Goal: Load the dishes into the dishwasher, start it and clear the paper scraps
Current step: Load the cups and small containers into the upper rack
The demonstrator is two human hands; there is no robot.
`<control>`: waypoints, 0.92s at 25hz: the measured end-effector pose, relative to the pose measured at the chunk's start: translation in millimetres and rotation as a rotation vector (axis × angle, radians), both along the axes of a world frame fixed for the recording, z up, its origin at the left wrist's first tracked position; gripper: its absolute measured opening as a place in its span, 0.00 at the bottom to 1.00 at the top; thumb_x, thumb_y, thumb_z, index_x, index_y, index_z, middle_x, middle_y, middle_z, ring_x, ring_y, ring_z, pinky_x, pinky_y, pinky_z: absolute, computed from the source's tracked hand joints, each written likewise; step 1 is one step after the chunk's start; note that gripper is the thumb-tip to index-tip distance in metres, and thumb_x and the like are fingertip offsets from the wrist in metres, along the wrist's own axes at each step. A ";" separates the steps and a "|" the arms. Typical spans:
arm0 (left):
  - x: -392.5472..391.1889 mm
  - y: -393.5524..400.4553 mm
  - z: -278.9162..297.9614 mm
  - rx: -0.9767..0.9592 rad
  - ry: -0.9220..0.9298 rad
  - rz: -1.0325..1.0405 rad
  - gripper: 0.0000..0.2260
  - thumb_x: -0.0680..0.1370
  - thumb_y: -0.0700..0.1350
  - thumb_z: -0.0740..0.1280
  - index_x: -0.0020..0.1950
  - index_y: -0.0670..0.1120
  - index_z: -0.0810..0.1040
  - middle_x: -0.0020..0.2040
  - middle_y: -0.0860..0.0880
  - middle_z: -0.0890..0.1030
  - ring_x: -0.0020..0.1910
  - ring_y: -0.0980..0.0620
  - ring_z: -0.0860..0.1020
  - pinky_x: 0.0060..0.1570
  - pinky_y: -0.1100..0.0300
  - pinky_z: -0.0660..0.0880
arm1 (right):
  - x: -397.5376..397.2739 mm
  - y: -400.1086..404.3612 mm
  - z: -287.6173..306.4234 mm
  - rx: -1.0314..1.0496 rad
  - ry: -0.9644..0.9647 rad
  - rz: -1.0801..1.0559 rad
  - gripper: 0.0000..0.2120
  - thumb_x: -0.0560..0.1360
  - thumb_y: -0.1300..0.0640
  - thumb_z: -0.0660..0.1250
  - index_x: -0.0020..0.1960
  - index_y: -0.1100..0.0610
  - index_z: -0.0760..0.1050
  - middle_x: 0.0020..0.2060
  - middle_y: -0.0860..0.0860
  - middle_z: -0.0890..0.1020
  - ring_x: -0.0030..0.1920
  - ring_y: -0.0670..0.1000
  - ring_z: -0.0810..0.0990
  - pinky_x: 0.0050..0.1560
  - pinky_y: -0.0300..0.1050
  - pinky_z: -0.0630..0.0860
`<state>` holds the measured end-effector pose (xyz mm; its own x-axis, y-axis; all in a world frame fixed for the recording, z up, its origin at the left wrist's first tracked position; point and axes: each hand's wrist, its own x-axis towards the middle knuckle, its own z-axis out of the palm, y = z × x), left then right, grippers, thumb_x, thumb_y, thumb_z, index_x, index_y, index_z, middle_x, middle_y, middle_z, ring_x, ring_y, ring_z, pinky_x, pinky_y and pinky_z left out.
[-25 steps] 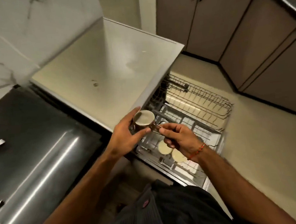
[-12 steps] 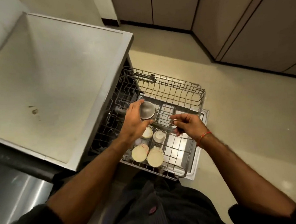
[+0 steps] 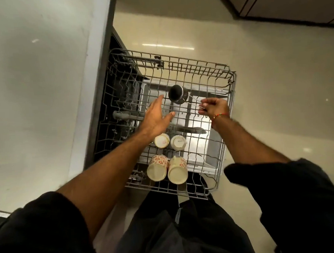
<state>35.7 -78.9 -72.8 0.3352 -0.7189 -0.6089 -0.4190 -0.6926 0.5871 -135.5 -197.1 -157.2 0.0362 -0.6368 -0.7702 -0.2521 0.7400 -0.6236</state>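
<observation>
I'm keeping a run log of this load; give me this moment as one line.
step: loading rack | right hand: pinches steel pot handle | left hand: open, off pot | four cups upside down

Four cups [image 3: 166,157] in the near-left part of the rack [image 3: 218,134], steel pot [image 3: 176,95] behind them.

The single head-worn camera looks almost straight down from above the pulled-out dishwasher rack [image 3: 214,83], close over it; the counter [image 3: 31,86] lies left of the rack, the floor [image 3: 279,98] right.
</observation>
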 end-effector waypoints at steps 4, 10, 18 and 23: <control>5.3 18.3 -17.4 0.025 0.029 0.025 0.31 0.81 0.53 0.66 0.81 0.52 0.57 0.80 0.46 0.60 0.75 0.45 0.67 0.70 0.39 0.68 | 0.3 -32.2 -52.0 0.100 0.199 -0.007 0.14 0.76 0.66 0.53 0.34 0.65 0.71 0.19 0.54 0.73 0.25 0.51 0.69 0.23 0.34 0.66; 4.4 29.8 -22.5 0.034 0.069 0.068 0.24 0.82 0.51 0.65 0.77 0.51 0.66 0.76 0.48 0.68 0.68 0.47 0.73 0.65 0.47 0.74 | -12.6 -48.5 -88.2 0.150 0.299 0.036 0.11 0.76 0.72 0.61 0.48 0.62 0.80 0.45 0.60 0.81 0.27 0.52 0.81 0.23 0.39 0.76; -9.3 42.9 -1.2 -0.050 0.047 0.135 0.24 0.81 0.50 0.66 0.76 0.52 0.67 0.75 0.49 0.68 0.65 0.50 0.75 0.64 0.44 0.75 | -6.2 -20.6 -29.1 -0.006 0.150 0.222 0.17 0.78 0.72 0.60 0.63 0.60 0.75 0.54 0.56 0.79 0.41 0.51 0.79 0.41 0.44 0.80; -26.7 78.6 28.8 -0.181 -0.060 0.237 0.22 0.81 0.47 0.68 0.75 0.50 0.69 0.74 0.48 0.66 0.68 0.50 0.73 0.67 0.49 0.74 | 14.0 39.1 48.5 -0.116 -0.101 0.470 0.10 0.81 0.63 0.61 0.58 0.56 0.78 0.50 0.53 0.83 0.42 0.51 0.81 0.40 0.46 0.79</control>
